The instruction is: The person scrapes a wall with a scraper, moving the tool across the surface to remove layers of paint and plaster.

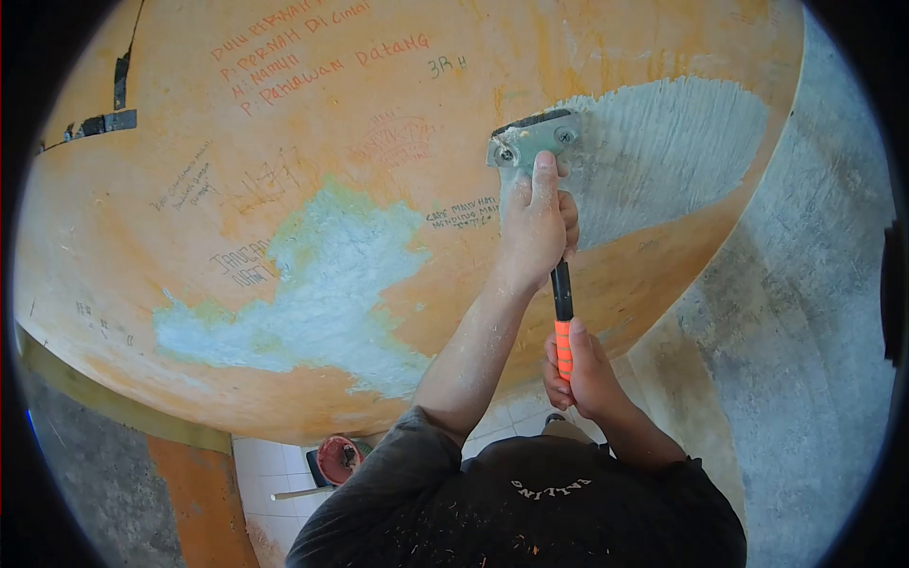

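Note:
A scraper (pixel 536 133) with a wide green-grey head, two screws and a black shaft is pressed against a large curved orange surface (pixel 454 312). Just below the head, my left hand (pixel 542 220) is closed around the shaft, its thumb pointing up along the tool. Lower down, my right hand (pixel 582 371) wraps the orange grip at the handle's end. The blade lies at the left edge of a pale grey bare patch (pixel 668 156) with fine vertical streaks. Light dust covers my left hand and forearm.
A second pale blue-grey patch (pixel 331 284) spreads across the lower left of the curved surface, with handwriting around it. Dark strips (pixel 109 121) mark the upper left. On the white tiles below stands a red bucket (pixel 339 460). Grey concrete (pixel 805 312) lies to the right.

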A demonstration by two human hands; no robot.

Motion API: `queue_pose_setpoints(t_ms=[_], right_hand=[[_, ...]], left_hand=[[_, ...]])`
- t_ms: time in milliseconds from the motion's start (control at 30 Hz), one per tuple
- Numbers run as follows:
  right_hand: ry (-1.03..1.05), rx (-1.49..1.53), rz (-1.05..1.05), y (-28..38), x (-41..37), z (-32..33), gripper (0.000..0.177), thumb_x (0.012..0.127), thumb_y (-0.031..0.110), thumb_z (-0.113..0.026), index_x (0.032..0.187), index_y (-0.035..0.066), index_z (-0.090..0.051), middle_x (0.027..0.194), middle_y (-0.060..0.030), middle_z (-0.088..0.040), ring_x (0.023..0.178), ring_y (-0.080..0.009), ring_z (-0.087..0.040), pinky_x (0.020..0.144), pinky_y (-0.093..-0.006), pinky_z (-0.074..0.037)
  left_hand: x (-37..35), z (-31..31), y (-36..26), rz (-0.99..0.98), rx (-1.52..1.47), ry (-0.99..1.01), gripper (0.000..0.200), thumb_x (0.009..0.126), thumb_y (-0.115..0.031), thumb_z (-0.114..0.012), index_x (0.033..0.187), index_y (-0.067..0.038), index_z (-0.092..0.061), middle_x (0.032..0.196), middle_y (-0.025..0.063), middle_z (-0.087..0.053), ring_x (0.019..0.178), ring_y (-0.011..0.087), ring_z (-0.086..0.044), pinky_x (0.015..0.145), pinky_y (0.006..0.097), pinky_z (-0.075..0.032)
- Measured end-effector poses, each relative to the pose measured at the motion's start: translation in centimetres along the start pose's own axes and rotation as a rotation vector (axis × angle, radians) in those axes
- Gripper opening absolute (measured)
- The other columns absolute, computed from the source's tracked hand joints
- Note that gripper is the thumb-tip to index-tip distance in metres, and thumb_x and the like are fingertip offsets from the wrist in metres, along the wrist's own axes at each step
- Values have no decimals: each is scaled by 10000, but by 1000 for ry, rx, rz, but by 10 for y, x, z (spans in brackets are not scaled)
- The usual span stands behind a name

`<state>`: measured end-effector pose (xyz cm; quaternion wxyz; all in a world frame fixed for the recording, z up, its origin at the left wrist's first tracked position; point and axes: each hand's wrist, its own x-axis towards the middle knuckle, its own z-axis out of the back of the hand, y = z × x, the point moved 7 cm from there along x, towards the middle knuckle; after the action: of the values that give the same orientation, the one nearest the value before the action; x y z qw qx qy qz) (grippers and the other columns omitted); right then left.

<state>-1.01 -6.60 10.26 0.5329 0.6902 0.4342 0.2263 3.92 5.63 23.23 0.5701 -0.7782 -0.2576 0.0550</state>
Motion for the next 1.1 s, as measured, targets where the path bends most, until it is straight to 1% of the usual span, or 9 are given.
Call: queue_pose_setpoints(t_ms=[100,167,300,400,467,600,667,867,1100], right_hand=[[119,125,7,-13,8,2,583,1005,615,-252,850,83,-434,476,-31,-345,333,-133,-327,344,-288,-314],[175,181,97,-17,5,1,544,1013,579,-290,931,68,-460,520,-43,-388,347,-133,-351,353,-286,-317],[164,132,158,-39,-11,10,498,1024,523,-332,1021,47,-478,557,-49,-419,361,-134,-370,364,-282,-327],[165,155,110,-67,-23,23,454,1035,470,-355,1071,37,-487,566,-49,-426,371,-134,-383,377,-278,-340],[124,121,89,-79,-32,32,419,1042,439,-378,1106,45,-504,578,-28,-440,392,-108,-402,390,-247,-340],[76,83,-12,-105,-44,50,369,1040,394,-421,1119,47,-519,585,-18,-456,412,-91,-413,406,-238,-348],[6,-90,-37,-115,-44,65,359,1038,363,-436,1131,29,-531,587,-21,-456,430,-98,-426,429,-247,-365],[-54,-288,-57,-111,-49,98,270,1017,246,-497,1119,4,-561,596,14,-454,444,-65,-404,434,-235,-366],[-54,-426,-44,-108,-65,132,278,998,276,-546,1102,20,-578,596,38,-441,462,-59,-416,434,-236,-368]], left_hand=[[0,2,1,-7,1,8,394,1045,-487,-327,1028,-106,-423,545,-49,-284,421,77,-309,399,255,-318],[-4,6,4,-8,2,9,386,1044,-489,-333,1031,-113,-421,550,-47,-285,425,78,-311,406,256,-321],[-20,17,38,66,-39,53,380,1040,-499,-341,1045,-124,-406,554,-28,-299,429,93,-328,418,262,-336],[-36,24,69,116,-102,83,375,1043,-496,-331,1051,-128,-400,556,-20,-305,435,103,-337,431,270,-350],[-46,26,89,151,-154,87,374,1045,-494,-323,1054,-128,-398,557,-16,-307,439,107,-341,437,275,-358],[-65,34,126,223,-222,29,373,1050,-488,-304,1055,-129,-405,585,-12,-328,474,110,-362,475,277,-362],[-75,39,140,244,-248,-9,380,1050,-492,-299,1055,-128,-407,597,-9,-337,489,111,-370,490,280,-363],[-89,51,178,231,-423,-191,423,1032,-542,-292,1041,-136,-412,628,-4,-341,524,135,-365,543,308,-360],[-97,35,204,275,-533,-258,422,1029,-551,-292,1047,-148,-415,634,-6,-332,548,136,-368,571,312,-365]])
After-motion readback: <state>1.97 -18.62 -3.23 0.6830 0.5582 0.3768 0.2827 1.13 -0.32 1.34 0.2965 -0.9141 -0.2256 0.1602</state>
